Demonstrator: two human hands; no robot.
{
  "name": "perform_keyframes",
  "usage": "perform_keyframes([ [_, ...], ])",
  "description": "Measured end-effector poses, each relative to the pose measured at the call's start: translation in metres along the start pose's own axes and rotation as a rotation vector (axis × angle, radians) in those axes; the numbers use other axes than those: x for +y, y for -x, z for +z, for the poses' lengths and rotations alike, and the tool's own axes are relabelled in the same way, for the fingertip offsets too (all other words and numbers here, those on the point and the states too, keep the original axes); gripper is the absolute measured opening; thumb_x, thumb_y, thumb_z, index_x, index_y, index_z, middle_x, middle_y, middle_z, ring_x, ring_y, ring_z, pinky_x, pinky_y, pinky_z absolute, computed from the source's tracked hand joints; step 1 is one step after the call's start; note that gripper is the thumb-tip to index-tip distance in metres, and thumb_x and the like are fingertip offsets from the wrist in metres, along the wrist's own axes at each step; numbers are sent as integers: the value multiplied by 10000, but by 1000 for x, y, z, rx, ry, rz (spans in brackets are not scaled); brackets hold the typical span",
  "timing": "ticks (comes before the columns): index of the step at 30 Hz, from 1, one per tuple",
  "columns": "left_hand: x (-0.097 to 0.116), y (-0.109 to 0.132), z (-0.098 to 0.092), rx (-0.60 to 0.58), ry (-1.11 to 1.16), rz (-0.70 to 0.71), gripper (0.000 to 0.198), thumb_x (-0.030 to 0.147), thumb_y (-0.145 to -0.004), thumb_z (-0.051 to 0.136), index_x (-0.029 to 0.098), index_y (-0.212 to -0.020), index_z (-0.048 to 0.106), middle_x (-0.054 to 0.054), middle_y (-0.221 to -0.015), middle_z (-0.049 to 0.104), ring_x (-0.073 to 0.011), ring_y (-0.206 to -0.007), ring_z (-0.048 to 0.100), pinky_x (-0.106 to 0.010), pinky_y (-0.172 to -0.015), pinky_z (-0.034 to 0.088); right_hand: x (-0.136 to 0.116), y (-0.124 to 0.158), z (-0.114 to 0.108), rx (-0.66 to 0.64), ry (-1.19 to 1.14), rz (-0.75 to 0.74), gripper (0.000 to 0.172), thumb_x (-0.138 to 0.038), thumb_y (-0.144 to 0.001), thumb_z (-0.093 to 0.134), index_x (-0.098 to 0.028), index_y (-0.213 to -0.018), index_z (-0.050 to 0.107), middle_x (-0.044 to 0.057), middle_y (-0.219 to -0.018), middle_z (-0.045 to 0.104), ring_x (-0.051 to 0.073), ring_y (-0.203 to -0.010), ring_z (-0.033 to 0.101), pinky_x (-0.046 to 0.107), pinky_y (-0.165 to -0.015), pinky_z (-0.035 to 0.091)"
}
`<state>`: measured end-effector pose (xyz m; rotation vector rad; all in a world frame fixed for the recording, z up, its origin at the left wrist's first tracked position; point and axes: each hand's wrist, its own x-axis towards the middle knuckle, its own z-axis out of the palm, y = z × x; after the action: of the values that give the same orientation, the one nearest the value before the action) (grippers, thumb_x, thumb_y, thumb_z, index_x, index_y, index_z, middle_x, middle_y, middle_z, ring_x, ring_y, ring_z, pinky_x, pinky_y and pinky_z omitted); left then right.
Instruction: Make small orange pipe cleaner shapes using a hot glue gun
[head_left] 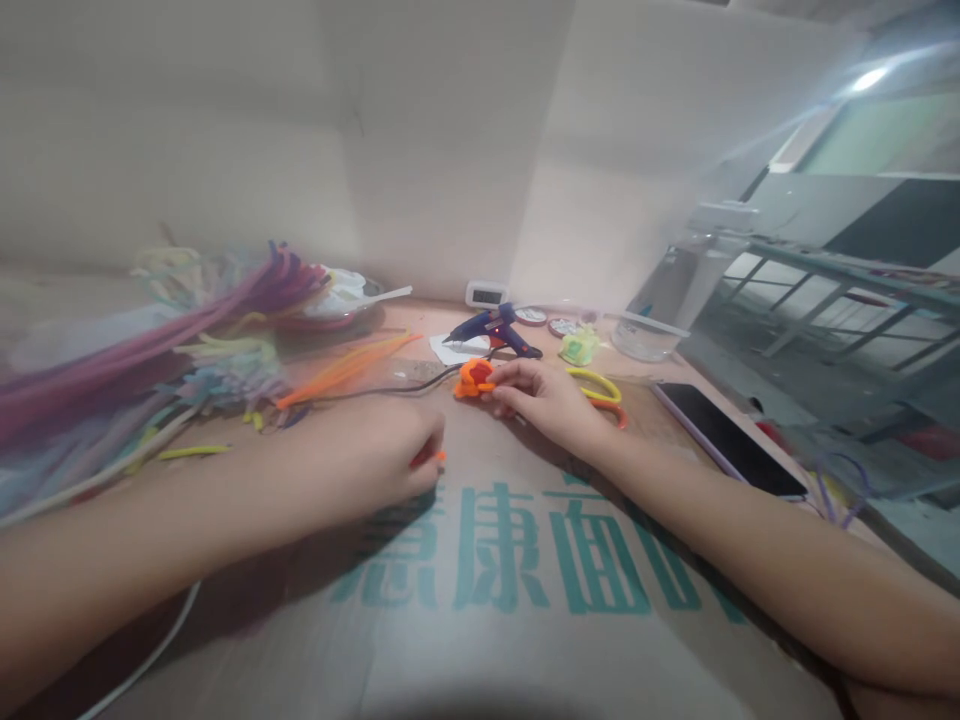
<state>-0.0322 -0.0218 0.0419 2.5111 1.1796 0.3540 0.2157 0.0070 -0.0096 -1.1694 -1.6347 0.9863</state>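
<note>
My left hand (382,455) rests on the cardboard sheet (480,600), fingers curled shut around a small orange piece whose tip shows at the knuckles. My right hand (540,395) reaches further out and pinches a small orange and red pipe-cleaner figure (474,378) lying on the cardboard. A blue hot glue gun (491,332) stands just behind that figure on a white scrap, its black cord running left. Loose orange pipe cleaners (345,368) lie between the two hands and the pile at the left.
A big heap of purple, pastel and yellow pipe cleaners (187,330) fills the left side. Yellow-handled scissors (600,388) lie behind my right wrist. A phone (724,435) lies at the right edge, a clear bowl (645,338) and small tins behind it. White walls close the back.
</note>
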Motion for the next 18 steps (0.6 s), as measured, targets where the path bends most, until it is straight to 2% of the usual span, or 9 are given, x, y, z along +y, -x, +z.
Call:
perform_keyframes([
  [3,8,-6,-6,-28,-122,24,168,356,-848,552,230,-779,638,-13,-700,665,-182,-578,557,-284,-526,308,-1,0,-1,-2,-60,23,185,-312,-800,752,-189,-850,623,9,-711,744,117,-568,664,225,-545,511],
  [6,10,-11,-4,43,-61,49,186,357,-883,520,219,-811,620,-6,-733,676,-176,-622,584,-278,-551,345,-4,1,-3,-76,-265,95,281,-387,-784,777,-189,-866,597,14,-722,745,110,-552,655,209,-513,492],
  [9,6,-13,6,44,40,32,227,396,-930,493,220,-874,625,11,-735,688,-162,-615,594,-271,-566,372,-7,3,-3,-172,-370,132,336,-438,-769,783,-188,-867,580,10,-686,731,96,-502,612,197,-488,451],
  [11,3,-14,16,9,60,7,246,429,-935,508,222,-899,635,13,-740,695,-162,-613,595,-272,-564,374,-9,4,0,-178,-290,128,297,-415,-792,754,-191,-869,575,-3,-639,712,84,-454,555,192,-463,405],
  [13,-1,-16,28,13,118,35,249,432,-937,521,222,-900,649,11,-751,693,-158,-629,591,-269,-571,384,-11,6,3,-120,-136,109,220,-370,-828,705,-195,-871,580,-27,-597,676,80,-431,511,196,-455,381],
  [15,-5,-19,38,49,200,63,222,397,-941,534,226,-945,676,7,-835,717,-152,-689,608,-264,-628,422,-12,7,5,-57,3,88,160,-341,-856,657,-198,-888,592,-46,-578,640,90,-442,509,205,-459,376],
  [18,-10,-24,49,114,359,65,263,435,-946,558,216,-1005,691,-11,-922,738,-154,-729,631,-263,-659,464,-10,7,5,29,85,15,166,-365,-897,597,-206,-942,595,-57,-594,608,99,-465,506,217,-470,369],
])
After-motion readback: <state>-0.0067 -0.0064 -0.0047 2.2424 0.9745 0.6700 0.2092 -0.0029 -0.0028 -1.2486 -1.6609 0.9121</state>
